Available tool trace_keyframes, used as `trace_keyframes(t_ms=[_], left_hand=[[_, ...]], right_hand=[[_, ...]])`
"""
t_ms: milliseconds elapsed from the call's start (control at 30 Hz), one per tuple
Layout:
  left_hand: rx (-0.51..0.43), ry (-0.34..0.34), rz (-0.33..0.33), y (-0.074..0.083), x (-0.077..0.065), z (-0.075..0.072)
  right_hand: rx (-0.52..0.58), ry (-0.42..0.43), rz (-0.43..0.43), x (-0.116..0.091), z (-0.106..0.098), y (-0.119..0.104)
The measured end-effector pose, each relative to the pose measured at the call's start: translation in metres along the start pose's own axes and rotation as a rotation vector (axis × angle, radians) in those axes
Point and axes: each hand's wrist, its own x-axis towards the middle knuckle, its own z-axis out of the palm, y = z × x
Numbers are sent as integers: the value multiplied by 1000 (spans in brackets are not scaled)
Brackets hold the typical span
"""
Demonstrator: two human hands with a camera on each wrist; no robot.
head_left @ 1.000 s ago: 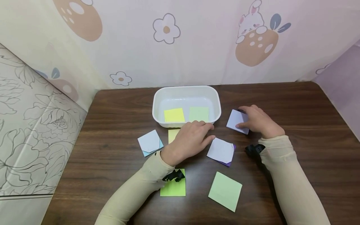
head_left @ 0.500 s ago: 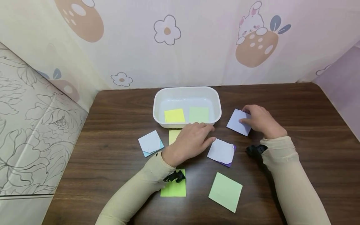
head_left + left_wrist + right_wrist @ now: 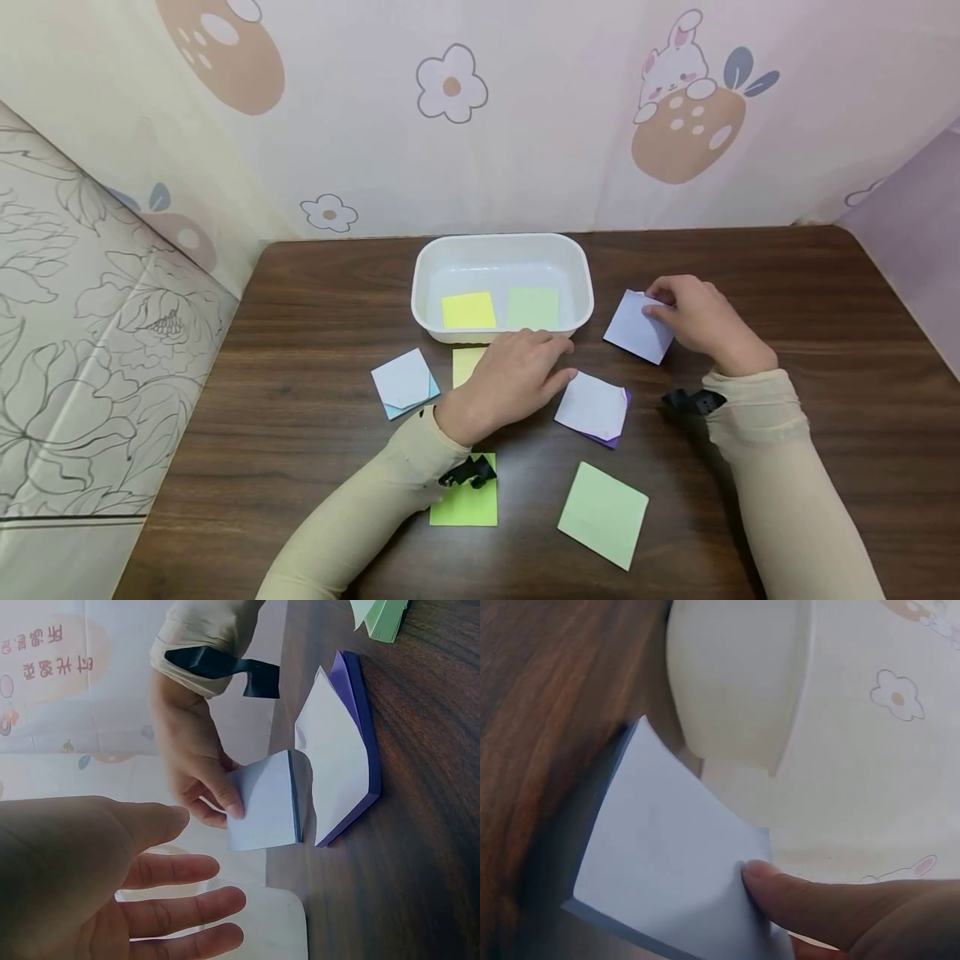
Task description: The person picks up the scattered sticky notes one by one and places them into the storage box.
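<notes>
The right hand [image 3: 705,321] pinches a pale-blue sticky-note pad [image 3: 634,328] between its fingers. The left hand [image 3: 510,379], fingers apart, is at the white tub's [image 3: 501,278] near side.

You wear long cream sleeves [image 3: 780,483], wrinkled at the cuffs [image 3: 753,400] just behind your left grip [image 3: 506,379] and right grip [image 3: 701,321], with black angular fittings [image 3: 693,402] jutting there.

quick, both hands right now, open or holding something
Left hand: open, holding nothing.
Right hand: holding the pale lilac note pad, pinched between thumb and fingers.
</notes>
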Motion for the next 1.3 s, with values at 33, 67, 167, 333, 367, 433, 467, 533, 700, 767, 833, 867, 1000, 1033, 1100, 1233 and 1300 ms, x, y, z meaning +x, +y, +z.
trace_keyframes(t_ms=[33, 67, 167, 333, 367, 433, 467, 533, 700, 767, 833, 867, 1000, 1033, 1100, 1233, 1300], left_hand=[[0, 3, 4, 0, 0, 0], [0, 6, 7, 0, 0, 1], [5, 13, 19, 1, 0, 2], [12, 13, 17, 1, 0, 2], [12, 10, 15, 1, -1, 2], [10, 6, 12, 1, -1, 3], [10, 5, 10, 1, -1, 3], [7, 5, 11, 1, -1, 3], [3, 31, 30, 2, -1, 6], [5, 44, 38, 2, 0, 7], [12, 47, 42, 3, 0, 8], [14, 45, 44, 4, 0, 9], [26, 23, 49, 6, 0, 11], [29, 19, 50, 7, 1, 11], [31, 16, 47, 7, 1, 11], [26, 16, 37, 8, 3, 9], [22, 14, 33, 8, 4, 9]], right_hand=[[5, 4, -6, 0, -1, 0], [10, 7, -9, -1, -1, -1], [24, 17, -16, -2, -3, -3], [34, 35, -23, -4, -6, -5], [36, 39, -24, -5, -7, -5], [40, 47, -27, -6, -8, -6], [41, 50, -29, -7, -8, -6], [42, 54, -30, -8, -9, -7], [41, 65, -30, -9, -11, -10], [42, 73, -30, -9, -12, -12], [43, 78, -33, -9, -12, -13], [44, 78, -34, -9, -13, -14], [36, 81, -31, -12, -15, -16], [35, 81, -31, -13, -16, -16], [33, 87, -33, -14, -16, -17], [38, 94, -43, -14, -17, -19], [39, 107, -46, -14, -17, -20]])
